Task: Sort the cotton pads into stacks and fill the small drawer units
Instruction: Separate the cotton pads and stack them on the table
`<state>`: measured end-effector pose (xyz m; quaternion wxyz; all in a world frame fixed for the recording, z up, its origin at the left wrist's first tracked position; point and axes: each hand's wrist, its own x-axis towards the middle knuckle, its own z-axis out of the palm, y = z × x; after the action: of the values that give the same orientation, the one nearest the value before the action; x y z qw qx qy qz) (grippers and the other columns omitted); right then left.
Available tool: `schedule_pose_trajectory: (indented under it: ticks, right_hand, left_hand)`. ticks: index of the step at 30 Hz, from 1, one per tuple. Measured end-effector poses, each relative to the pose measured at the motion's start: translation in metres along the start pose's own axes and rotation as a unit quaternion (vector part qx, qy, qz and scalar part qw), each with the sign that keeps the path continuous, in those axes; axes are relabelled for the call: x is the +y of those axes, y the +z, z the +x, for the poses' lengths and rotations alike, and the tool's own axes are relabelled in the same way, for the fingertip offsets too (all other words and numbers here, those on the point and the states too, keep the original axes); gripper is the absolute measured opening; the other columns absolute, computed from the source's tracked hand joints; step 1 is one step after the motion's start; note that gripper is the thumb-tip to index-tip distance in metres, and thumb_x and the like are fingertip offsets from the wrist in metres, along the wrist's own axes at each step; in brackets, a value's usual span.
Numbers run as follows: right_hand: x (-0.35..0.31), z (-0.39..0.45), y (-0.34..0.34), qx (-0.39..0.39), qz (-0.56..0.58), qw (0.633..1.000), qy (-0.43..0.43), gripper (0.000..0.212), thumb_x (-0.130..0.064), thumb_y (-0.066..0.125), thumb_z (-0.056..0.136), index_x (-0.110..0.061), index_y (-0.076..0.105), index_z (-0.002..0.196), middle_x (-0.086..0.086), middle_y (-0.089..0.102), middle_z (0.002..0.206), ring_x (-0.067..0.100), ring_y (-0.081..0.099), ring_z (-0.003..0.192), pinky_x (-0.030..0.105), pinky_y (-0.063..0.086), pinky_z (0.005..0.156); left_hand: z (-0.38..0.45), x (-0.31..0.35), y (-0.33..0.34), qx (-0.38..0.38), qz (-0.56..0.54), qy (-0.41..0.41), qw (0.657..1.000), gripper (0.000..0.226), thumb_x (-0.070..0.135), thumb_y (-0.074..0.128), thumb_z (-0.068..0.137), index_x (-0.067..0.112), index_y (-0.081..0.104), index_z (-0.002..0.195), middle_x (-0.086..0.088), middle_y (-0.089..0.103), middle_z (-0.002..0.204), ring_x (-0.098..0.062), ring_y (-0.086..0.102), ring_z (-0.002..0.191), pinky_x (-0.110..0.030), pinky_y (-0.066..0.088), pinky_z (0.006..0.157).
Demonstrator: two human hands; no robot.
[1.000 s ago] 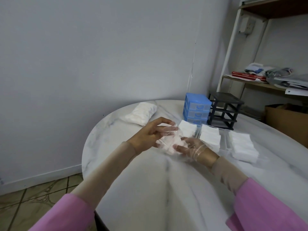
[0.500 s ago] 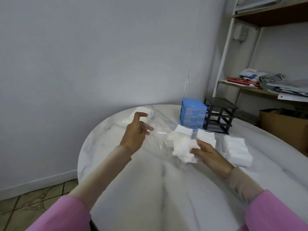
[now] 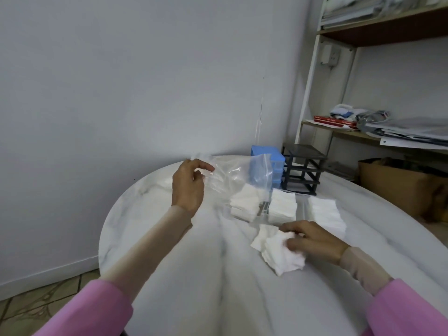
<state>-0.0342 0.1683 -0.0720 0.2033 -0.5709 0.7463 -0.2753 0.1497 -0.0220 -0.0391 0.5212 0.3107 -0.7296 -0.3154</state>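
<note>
From the head camera, the one view there is, the right hand (image 3: pixel 312 241) rests at about four o'clock on the round marble table (image 3: pixel 184 282), fingers curled over a loose bunch of cotton pads (image 3: pixel 278 253) and pinning it to the tabletop. The bunch is fanned and crooked, corners sticking out every way. The left hand (image 3: pixel 188 185) is up at about eleven o'clock, thumb and fingers pinching one edge of a clear plastic bag (image 3: pixel 232 178) that hangs limp and looks empty.

Beyond the hands, toward one o'clock, three tidy stacks (image 3: pixel 282 207) of pads sit side by side, seemingly in clear trays, though I cannot be sure. Behind them stand a blue drawer unit (image 3: pixel 277 163) and, just beside it on the right, a black frame (image 3: pixel 304 168) with open bays.

Those pads look feather-light, soft and easily crushed, and I'd guess they slide apart at a nudge. Squaring them wants a light pinch on opposite edges of the whole bunch, tapping it against the table, not a squeeze from the top. The bag is slick and flimsy; a draught could carry it off once let go.
</note>
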Motion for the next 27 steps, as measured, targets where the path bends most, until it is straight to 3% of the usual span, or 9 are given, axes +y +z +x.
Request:
schedule_pose_trajectory:
  ticks: [4,7,9,11,14,19,21,23,27]
  right_hand:
    - [-0.005,-0.003,-0.008,0.150,0.026,0.987,-0.046,0.010,-0.020,0.067,0.084,-0.024,0.062,0.092,-0.007,0.066,0.093,0.009,0.060,0.089,0.009,0.042,0.072]
    - [-0.015,-0.004,-0.015,0.242,0.192,0.951,-0.029,0.038,-0.041,0.066,0.074,-0.020,0.051,0.102,-0.003,0.061,0.103,0.012,0.059,0.093,0.026,0.051,0.077]
    - [-0.022,-0.001,-0.018,0.243,0.294,0.924,-0.002,0.045,-0.046,0.062,0.072,-0.020,0.044,0.105,0.002,0.056,0.114,0.016,0.061,0.096,0.033,0.056,0.073]
    - [-0.023,0.002,-0.018,0.262,0.355,0.897,0.006,0.032,-0.033,0.063,0.082,-0.021,0.039,0.100,0.009,0.056,0.116,0.019,0.066,0.086,0.030,0.058,0.064]
    - [-0.017,0.006,-0.014,0.319,0.366,0.874,-0.008,0.030,-0.006,0.060,0.088,-0.021,0.034,0.088,0.015,0.058,0.102,0.015,0.066,0.059,0.022,0.053,0.051]
    - [-0.005,0.002,-0.012,0.339,0.355,0.870,-0.040,0.023,0.006,0.058,0.087,-0.011,0.043,0.085,0.006,0.052,0.079,0.002,0.055,0.046,0.014,0.044,0.047]
    - [0.002,0.001,-0.011,0.317,0.339,0.885,-0.033,0.014,0.008,0.054,0.089,-0.004,0.056,0.096,0.005,0.057,0.087,0.000,0.053,0.048,0.013,0.045,0.051]
    - [0.007,0.000,-0.011,0.300,0.329,0.895,-0.023,0.025,0.009,0.047,0.092,-0.006,0.062,0.106,0.003,0.062,0.100,-0.001,0.051,0.051,0.012,0.045,0.056]
    - [0.014,-0.004,-0.015,0.302,0.336,0.892,0.000,0.036,0.005,0.038,0.096,-0.017,0.059,0.115,-0.007,0.061,0.111,-0.001,0.050,0.051,0.013,0.042,0.059]
  left_hand:
    - [-0.009,0.011,0.008,-0.042,-0.064,0.012,0.997,0.035,-0.010,0.039,0.088,0.015,0.064,0.092,0.008,0.061,0.097,-0.008,0.056,0.072,-0.006,0.038,0.062]
    - [-0.012,0.016,0.016,-0.071,-0.079,0.022,0.994,0.035,-0.010,0.043,0.086,0.019,0.062,0.090,0.015,0.061,0.092,0.000,0.054,0.064,-0.009,0.040,0.067]
    - [-0.015,0.018,0.023,-0.093,-0.093,0.026,0.991,0.037,-0.011,0.046,0.084,0.022,0.062,0.090,0.014,0.062,0.092,0.001,0.052,0.063,-0.012,0.041,0.068]
    - [-0.019,0.020,0.029,-0.108,-0.096,0.035,0.989,0.035,-0.009,0.052,0.083,0.024,0.062,0.093,0.011,0.063,0.090,0.000,0.050,0.063,-0.013,0.043,0.067]
    - [-0.022,0.022,0.035,-0.110,-0.115,0.032,0.987,0.028,-0.003,0.063,0.081,0.022,0.063,0.095,0.005,0.061,0.084,0.002,0.047,0.060,-0.007,0.040,0.062]
    - [-0.025,0.021,0.041,-0.071,-0.132,-0.060,0.987,0.027,0.010,0.076,0.074,0.015,0.067,0.100,0.005,0.056,0.085,-0.005,0.041,0.062,-0.002,0.037,0.061]
    - [-0.028,0.019,0.044,-0.084,-0.144,-0.105,0.980,0.026,0.018,0.070,0.082,0.017,0.064,0.108,0.004,0.058,0.098,-0.006,0.047,0.073,-0.005,0.039,0.067]
    - [-0.031,0.020,0.047,-0.136,-0.189,-0.175,0.957,0.024,0.020,0.055,0.092,0.021,0.059,0.116,0.002,0.055,0.113,-0.008,0.053,0.088,-0.017,0.041,0.075]
    - [-0.034,0.018,0.041,-0.251,-0.266,-0.216,0.905,0.037,0.002,0.045,0.094,0.021,0.051,0.125,-0.008,0.057,0.105,-0.017,0.062,0.089,-0.029,0.053,0.073]
